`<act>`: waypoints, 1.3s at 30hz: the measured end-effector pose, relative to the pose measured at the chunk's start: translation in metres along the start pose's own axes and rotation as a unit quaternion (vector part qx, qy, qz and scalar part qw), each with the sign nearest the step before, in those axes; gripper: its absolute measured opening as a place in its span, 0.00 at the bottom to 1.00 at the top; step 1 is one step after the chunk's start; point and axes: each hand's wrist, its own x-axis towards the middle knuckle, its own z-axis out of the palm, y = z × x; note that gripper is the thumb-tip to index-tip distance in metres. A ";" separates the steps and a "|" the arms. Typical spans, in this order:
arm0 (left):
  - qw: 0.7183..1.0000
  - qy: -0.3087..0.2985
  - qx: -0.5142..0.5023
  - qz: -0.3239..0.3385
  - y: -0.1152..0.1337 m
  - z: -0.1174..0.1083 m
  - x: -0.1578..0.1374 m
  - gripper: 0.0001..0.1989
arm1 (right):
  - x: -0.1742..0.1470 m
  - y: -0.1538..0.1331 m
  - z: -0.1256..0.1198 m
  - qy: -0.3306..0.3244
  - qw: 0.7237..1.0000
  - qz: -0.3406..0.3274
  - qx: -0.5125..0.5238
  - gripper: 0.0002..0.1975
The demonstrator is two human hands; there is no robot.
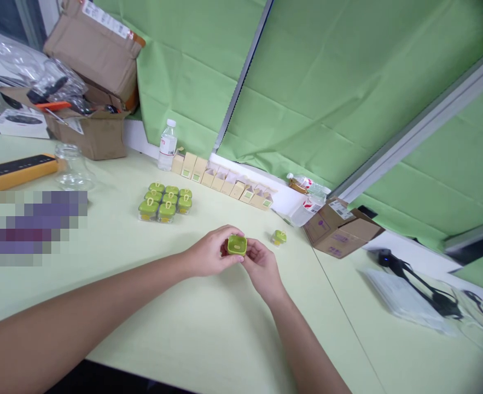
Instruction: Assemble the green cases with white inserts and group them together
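Observation:
Both my hands grip one small square box with a green lid [237,245], held above the table with its lid facing me. My left hand [210,253] wraps its left side, thumb along the near edge. The fingers of my right hand [262,267] pinch its right side. To the left, several similar clear boxes with green lids [167,210] stand in a tight group, yellowish contents showing low in them. Another green-lidded box [279,237] sits alone to the right of my hands.
A row of small tan cartons [220,179] lines the back edge, beside an upright water bottle [167,145]. Bottles lie near an open cardboard box [339,227] at right. Black cables [419,284] rest on a plastic sleeve. A glass jar [72,167] and an orange-edged power strip [22,171] are left.

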 end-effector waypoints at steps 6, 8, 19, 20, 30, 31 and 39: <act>0.998 -0.020 0.032 0.043 0.012 -0.002 0.000 0.19 | -0.003 -0.005 -0.005 -0.026 0.996 -0.037 -0.073 0.04; 0.998 -0.027 0.039 0.046 0.013 -0.003 -0.001 0.19 | -0.003 -0.005 -0.007 -0.021 0.993 -0.042 -0.105 0.07; 0.997 -0.020 0.074 0.019 0.000 -0.008 -0.002 0.21 | -0.002 0.005 -0.005 0.004 0.992 -0.014 -0.127 0.09; 0.997 -0.017 0.072 0.011 -0.002 -0.009 -0.001 0.22 | -0.001 0.005 -0.005 0.019 0.993 -0.004 -0.117 0.09; 0.985 -0.069 0.160 0.004 -0.030 -0.013 -0.001 0.18 | -0.001 0.002 -0.010 0.071 0.990 0.026 -0.116 0.07; 0.982 -0.085 0.167 0.002 -0.032 -0.013 -0.002 0.16 | -0.001 0.002 -0.009 0.063 0.992 0.027 -0.106 0.07; 0.990 0.015 0.126 -0.070 -0.038 -0.013 0.003 0.09 | 0.002 0.009 -0.011 0.095 0.988 0.030 -0.121 0.06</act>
